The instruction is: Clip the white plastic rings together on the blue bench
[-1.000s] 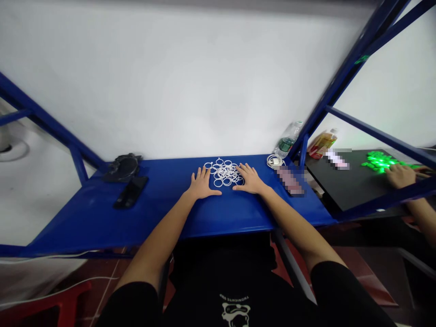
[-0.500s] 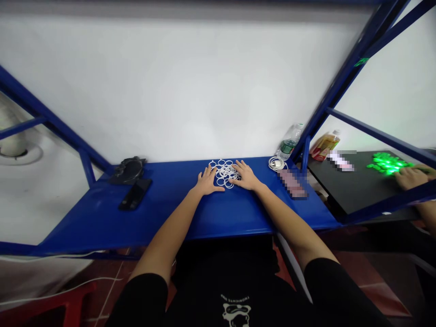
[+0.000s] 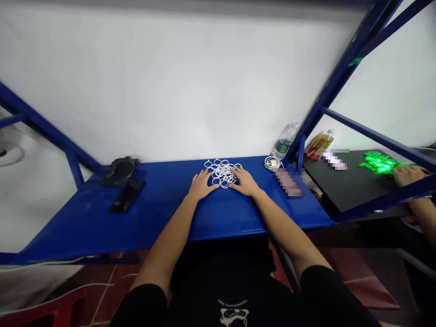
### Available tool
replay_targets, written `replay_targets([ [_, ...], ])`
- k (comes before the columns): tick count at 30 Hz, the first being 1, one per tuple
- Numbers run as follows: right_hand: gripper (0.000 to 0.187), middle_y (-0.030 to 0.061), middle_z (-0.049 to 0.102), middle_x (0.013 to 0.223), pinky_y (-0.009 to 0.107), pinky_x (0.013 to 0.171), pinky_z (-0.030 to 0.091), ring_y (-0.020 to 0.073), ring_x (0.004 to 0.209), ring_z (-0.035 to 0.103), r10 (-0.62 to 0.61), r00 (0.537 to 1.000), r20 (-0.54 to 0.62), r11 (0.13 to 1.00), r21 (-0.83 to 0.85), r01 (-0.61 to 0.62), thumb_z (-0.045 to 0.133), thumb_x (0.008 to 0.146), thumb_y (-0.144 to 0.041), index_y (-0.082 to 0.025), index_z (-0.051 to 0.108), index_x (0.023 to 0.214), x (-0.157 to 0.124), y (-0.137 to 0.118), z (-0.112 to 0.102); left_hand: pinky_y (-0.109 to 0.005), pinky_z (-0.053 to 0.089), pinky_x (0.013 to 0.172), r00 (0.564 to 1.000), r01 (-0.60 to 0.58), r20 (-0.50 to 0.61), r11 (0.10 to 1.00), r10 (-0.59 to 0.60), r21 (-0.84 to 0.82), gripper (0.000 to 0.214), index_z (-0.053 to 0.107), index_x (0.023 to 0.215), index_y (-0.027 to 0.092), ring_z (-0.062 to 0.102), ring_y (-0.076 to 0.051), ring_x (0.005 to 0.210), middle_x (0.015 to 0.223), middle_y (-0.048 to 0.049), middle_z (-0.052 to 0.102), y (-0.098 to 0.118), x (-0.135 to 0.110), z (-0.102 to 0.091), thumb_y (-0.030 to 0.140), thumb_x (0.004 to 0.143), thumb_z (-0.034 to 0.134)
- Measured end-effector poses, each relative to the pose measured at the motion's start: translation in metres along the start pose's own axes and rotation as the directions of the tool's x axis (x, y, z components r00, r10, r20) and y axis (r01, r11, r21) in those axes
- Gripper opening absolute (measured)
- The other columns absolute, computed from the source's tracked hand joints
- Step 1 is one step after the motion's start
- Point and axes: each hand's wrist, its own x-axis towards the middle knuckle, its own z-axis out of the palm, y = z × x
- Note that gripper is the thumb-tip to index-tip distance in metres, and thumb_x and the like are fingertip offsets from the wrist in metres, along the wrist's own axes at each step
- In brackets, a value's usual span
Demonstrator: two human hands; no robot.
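A heap of several white plastic rings lies on the blue table near its back edge. My left hand rests flat on the table at the heap's left side, fingers stretched out and touching the rings. On the right side of the heap my right hand lies flat too, its fingers spread against the rings. Neither hand holds anything.
A black phone and a dark object lie at the left. A coiled white cable, a water bottle and a blurred item sit at the right. Another person's hand rests by glowing green pieces on a black table.
Both hands have drawn closer together around the ring heap, pushing the rings into a tighter pile. The view shifted slightly.
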Motion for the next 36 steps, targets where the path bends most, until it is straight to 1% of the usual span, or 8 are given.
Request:
replay_targets([
  [20,0.084,0.017,0.039,0.167,0.064,0.124,0.031,0.042,0.155,0.034,-0.012,1.0,0.0,1.0,0.007,0.012,0.059,0.095,-0.07,-0.021,0.042,0.161,-0.002,0.002,-0.001,-0.06,0.028,0.125,0.998,-0.045,-0.045,0.999,0.044,-0.021,0.059,0.063,0.143,0.025,0.035,-0.038,0.156,0.166,-0.0125,0.042,-0.008,-0.001,0.004,0.059,0.096,0.063],
  [22,0.084,0.0169,0.039,0.167,0.064,0.124,0.03,0.0416,0.155,0.034,-0.012,1.0,0.004,1.0,0.007,0.012,0.059,0.095,-0.07,-0.021,0.043,0.161,-0.002,0.001,-0.002,-0.061,0.029,0.125,0.996,-0.055,-0.07,0.998,0.052,-0.043,0.057,0.065,0.14,0.024,0.037,-0.038,0.154,0.164,-0.0126,0.045,-0.009,0.0,0.005,0.057,0.094,0.066],
  [24,0.085,0.0171,0.039,0.167,0.063,0.125,0.03,0.0413,0.155,0.034,-0.008,1.0,0.007,1.0,0.01,0.008,0.059,0.095,-0.071,-0.02,0.042,0.162,-0.001,0.001,-0.002,-0.057,0.035,0.123,0.986,-0.082,-0.152,0.992,0.066,-0.096,0.05,0.068,0.135,0.023,0.046,-0.036,0.149,0.158,-0.0125,0.053,-0.01,0.001,0.004,0.051,0.093,0.068],
  [26,0.086,0.0172,0.039,0.167,0.063,0.125,0.03,0.0411,0.155,0.034,-0.003,1.0,0.009,1.0,0.015,0.003,0.059,0.095,-0.071,-0.02,0.042,0.162,-0.001,0.002,-0.002,-0.049,0.042,0.119,0.953,-0.105,-0.3,0.98,0.051,-0.167,0.036,0.072,0.125,0.022,0.058,-0.031,0.138,0.145,-0.0118,0.065,-0.014,0.001,0.0,0.043,0.097,0.063],
  [29,0.086,0.017,0.04,0.166,0.062,0.125,0.031,0.041,0.155,0.034,-0.004,1.0,0.006,1.0,0.02,0.003,0.058,0.095,-0.072,-0.021,0.042,0.162,-0.001,0.001,-0.002,-0.041,0.055,0.102,0.868,-0.054,-0.484,0.947,-0.112,-0.316,0.031,0.074,0.117,0.021,0.074,-0.024,0.104,0.106,-0.0086,0.078,-0.021,-0.002,-0.008,0.035,0.101,0.051],
  [32,0.086,0.0172,0.04,0.166,0.062,0.125,0.03,0.0411,0.155,0.034,-0.003,1.0,0.01,1.0,0.016,0.003,0.057,0.095,-0.072,-0.02,0.043,0.161,-0.001,0.001,-0.002,-0.034,0.058,0.081,0.814,0.031,-0.496,0.877,-0.301,-0.48,0.034,0.073,0.118,0.02,0.072,-0.02,0.071,0.071,-0.001,0.071,-0.03,-0.004,-0.013,0.038,0.099,0.051],
  [34,0.085,0.0177,0.04,0.166,0.061,0.125,0.03,0.0404,0.155,0.034,-0.003,1.0,0.009,1.0,0.014,0.003,0.058,0.095,-0.071,-0.019,0.043,0.161,-0.001,0.002,-0.002,-0.031,0.057,0.075,0.785,0.051,-0.494,0.833,-0.375,-0.551,0.036,0.073,0.119,0.019,0.069,-0.017,0.065,0.068,0.0006,0.068,-0.035,-0.004,-0.015,0.04,0.095,0.056],
  [36,0.085,0.0179,0.04,0.166,0.06,0.126,0.03,0.0393,0.155,0.035,-0.006,1.0,0.005,1.0,0.016,0.006,0.058,0.095,-0.071,-0.019,0.043,0.161,-0.001,0.002,-0.001,-0.029,0.057,0.072,0.748,0.071,-0.502,0.804,-0.435,-0.59,0.038,0.073,0.118,0.017,0.068,-0.016,0.066,0.077,-0.002,0.072,-0.039,-0.002,-0.015,0.041,0.091,0.06],
])
